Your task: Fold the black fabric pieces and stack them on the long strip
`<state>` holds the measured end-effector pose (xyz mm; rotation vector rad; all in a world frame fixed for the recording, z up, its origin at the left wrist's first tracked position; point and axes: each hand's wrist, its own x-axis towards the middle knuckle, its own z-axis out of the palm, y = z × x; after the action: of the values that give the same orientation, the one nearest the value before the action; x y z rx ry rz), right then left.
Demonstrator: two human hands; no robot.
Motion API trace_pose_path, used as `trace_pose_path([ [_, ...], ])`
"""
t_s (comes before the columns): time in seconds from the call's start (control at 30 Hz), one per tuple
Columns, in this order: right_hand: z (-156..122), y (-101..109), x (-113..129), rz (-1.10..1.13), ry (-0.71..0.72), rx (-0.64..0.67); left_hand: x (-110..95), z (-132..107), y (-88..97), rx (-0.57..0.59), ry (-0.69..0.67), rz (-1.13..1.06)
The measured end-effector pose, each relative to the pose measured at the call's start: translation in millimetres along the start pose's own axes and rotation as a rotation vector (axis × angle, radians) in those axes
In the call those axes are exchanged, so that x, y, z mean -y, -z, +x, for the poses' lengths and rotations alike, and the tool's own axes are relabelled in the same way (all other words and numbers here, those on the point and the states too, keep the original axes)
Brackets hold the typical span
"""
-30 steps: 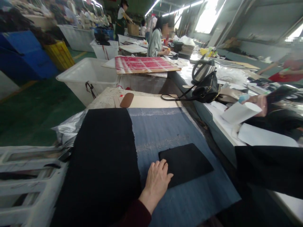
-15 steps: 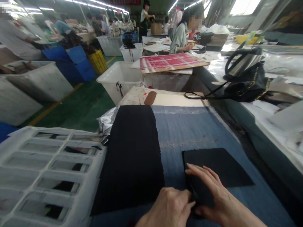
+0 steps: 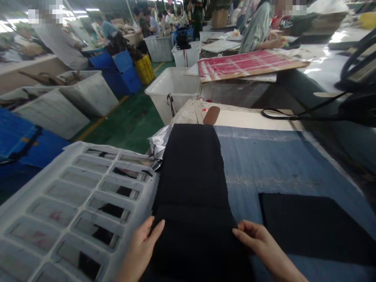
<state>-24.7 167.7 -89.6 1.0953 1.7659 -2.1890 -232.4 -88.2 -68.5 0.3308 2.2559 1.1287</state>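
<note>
A long black fabric piece lies lengthwise on a blue-grey mat. My left hand rests against its near left edge with the fingers stretched out. My right hand is at its near right edge, fingers curled and pinching the fabric's border. A smaller black rectangular piece lies flat on the mat just right of my right hand, untouched.
A white slotted plastic crate sits close on the left. A brown oval piece and a black bag strap lie at the mat's far end. Beyond are a white bin, a red board, blue bins and other people working.
Both hands left the small black rectangle and moved left to the long black piece, one at each side. The view swung left and down, bringing the white crate closer.
</note>
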Motion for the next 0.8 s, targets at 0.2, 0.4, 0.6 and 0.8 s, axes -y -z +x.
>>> trace_pose_path([
  [0.2,33,-22,0,-0.298,0.074,-0.169,13,28,11.8,-0.100,-0.079,0.289],
  [0.4,46,-20,-7,-0.577,0.115,-0.288,14,33,16.3,-0.075,-0.048,0.357],
  [0.6,48,-21,-11,-0.633,0.090,-0.290,23,37,16.7,-0.088,-0.048,0.344],
  [0.8,49,-23,-9,-0.656,0.092,-0.323,28,41,15.9,-0.080,-0.034,0.296],
])
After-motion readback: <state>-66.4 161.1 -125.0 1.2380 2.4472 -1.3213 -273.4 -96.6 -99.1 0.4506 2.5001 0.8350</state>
